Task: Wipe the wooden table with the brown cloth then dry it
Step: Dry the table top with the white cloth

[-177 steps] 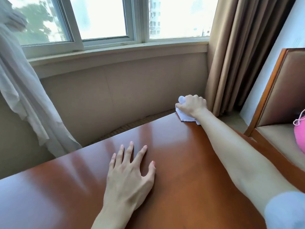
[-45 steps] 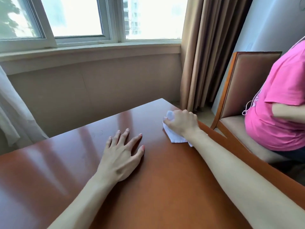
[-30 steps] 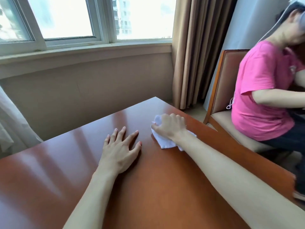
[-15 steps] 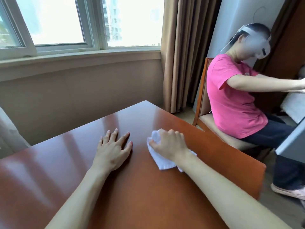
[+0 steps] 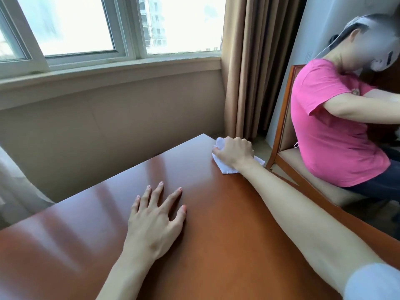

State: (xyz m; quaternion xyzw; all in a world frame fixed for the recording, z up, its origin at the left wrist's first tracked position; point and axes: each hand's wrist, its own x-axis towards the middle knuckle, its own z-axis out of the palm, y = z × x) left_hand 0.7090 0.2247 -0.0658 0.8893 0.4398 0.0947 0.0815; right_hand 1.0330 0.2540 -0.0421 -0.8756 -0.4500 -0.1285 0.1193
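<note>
The glossy reddish-brown wooden table (image 5: 216, 245) fills the lower part of the view. My right hand (image 5: 234, 152) is stretched out to the table's far right corner, shut on a crumpled white cloth (image 5: 225, 167) and pressing it onto the wood. Most of the cloth is hidden under the hand; a bunched tip and a flat edge stick out. My left hand (image 5: 154, 219) lies flat on the table's middle, fingers spread, holding nothing. No brown cloth is in view.
A person in a pink shirt (image 5: 333, 131) sits on a wooden chair (image 5: 287, 156) just past the table's right edge. Beige curtains (image 5: 257, 66) hang behind the far corner. A window and sill (image 5: 108, 68) run along the back wall.
My right hand has slid the white cloth from beside my left hand out to the far right corner. My left hand stays flat on the table.
</note>
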